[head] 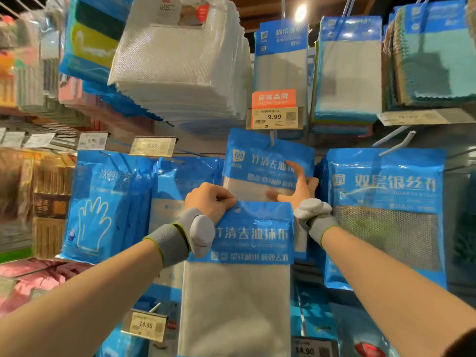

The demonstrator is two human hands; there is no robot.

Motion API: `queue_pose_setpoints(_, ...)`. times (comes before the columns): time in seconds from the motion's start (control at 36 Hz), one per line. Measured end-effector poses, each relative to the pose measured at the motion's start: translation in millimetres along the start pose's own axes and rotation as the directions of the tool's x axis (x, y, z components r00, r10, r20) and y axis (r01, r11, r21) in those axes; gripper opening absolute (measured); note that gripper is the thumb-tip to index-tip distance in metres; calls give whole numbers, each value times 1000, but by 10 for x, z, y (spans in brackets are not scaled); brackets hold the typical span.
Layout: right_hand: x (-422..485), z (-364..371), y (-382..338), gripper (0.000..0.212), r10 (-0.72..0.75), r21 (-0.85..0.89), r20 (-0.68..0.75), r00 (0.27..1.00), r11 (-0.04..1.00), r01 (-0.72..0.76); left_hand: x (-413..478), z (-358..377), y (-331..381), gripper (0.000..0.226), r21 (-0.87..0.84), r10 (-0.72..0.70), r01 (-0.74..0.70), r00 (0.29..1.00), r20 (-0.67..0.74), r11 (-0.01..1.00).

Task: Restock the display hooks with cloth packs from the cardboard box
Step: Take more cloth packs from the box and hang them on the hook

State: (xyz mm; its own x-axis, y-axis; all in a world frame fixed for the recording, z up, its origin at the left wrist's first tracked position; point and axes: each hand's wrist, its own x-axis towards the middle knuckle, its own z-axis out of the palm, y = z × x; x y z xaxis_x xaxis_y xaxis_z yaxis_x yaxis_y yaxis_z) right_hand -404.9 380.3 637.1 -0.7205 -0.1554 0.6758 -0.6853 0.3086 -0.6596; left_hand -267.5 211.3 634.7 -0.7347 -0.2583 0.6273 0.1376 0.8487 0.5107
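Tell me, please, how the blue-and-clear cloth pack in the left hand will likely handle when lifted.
The blue-and-clear plastic cloth pack is probably floppy: it hangs long and flat from the pinch of the left hand at its top edge. Likely light, since one pinch carries it. Its glossy film may be slippery.

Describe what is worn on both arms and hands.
The left glove and right glove are grey knit with white fingertips and yellow-green cuff edges, peeled back round the wrists. The left hand and right hand are uncovered; the left forearm and right forearm are sleeveless.
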Motion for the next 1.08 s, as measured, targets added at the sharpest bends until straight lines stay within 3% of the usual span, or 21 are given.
queue_pose_setpoints(0.08, 80, -7, 74, 88, 156, -126, -112, 981, 977, -170, 36, 23, 5, 16, 4, -14, 14, 1000, -22, 1000)
queue_pose_setpoints(0.14, 97, -24, 103, 83, 165, -241, -146, 975, 951, -197, 49, 42, 6, 14, -1, -17, 17, 1000, -24, 1000)
queue_pose_setpoints(0.31, 245, -138, 33, 52, 253, -252, 106, 962, 942, -220, 123, 60, 14, 14, 1, -21, 21, 999, -24, 1000)
queue_pose_setpoints(0.36, 215, -144, -39, 36, 244, -230, 18, 970, 945, -234, 136, 78, 27, 14, 7, -22, 23, 1000, -19, 1000)
queue_pose_setpoints(0.44, 72, -134, -230, 23, 126, -212, -77, 989, 967, -140, 147, 89, 69, 14, 6, -34, 34, 999, -17, 999)
queue_pose_setpoints(0.5, -18, -135, -351, 29, 58, -56, 15, 998, 997, -58, 150, 94, 110, 16, 27, -43, 43, 999, -29, 999)
queue_pose_setpoints(0.56, -117, -129, -476, 46, 86, 70, 185, 979, 992, -100, 163, 83, 143, 16, 50, -46, 48, 998, -53, 998)
queue_pose_setpoints(0.61, -176, -166, -541, 54, 138, 41, 293, 946, 987, -156, 176, 67, 201, 16, 65, -46, 51, 996, -79, 997)
queue_pose_setpoints(0.69, -199, -268, -573, 63, 133, -41, 364, 922, 991, -126, 224, 12, 285, 16, 88, -44, 55, 992, -115, 995)
queue_pose_setpoints(0.81, -149, -383, -677, 36, 74, -43, 243, 967, 997, -66, 303, -82, 421, 17, 65, -31, 43, 985, -172, 997)
queue_pose_setpoints(0.92, 32, -472, -787, 43, 50, -19, 66, 997, 999, -49, 357, -134, 527, 38, 85, -50, 75, 963, -264, 994)
queue_pose_setpoints(1.0, 147, -548, -845, 33, 26, 76, -36, 999, 997, -23, 356, -62, 469, 64, -79, -147, 128, 935, -322, 989)
queue_pose_setpoints(1.08, 271, -603, -912, 27, -35, 49, -77, 996, 998, 39, 383, 24, 369, 76, -254, -127, 39, 931, -343, 967)
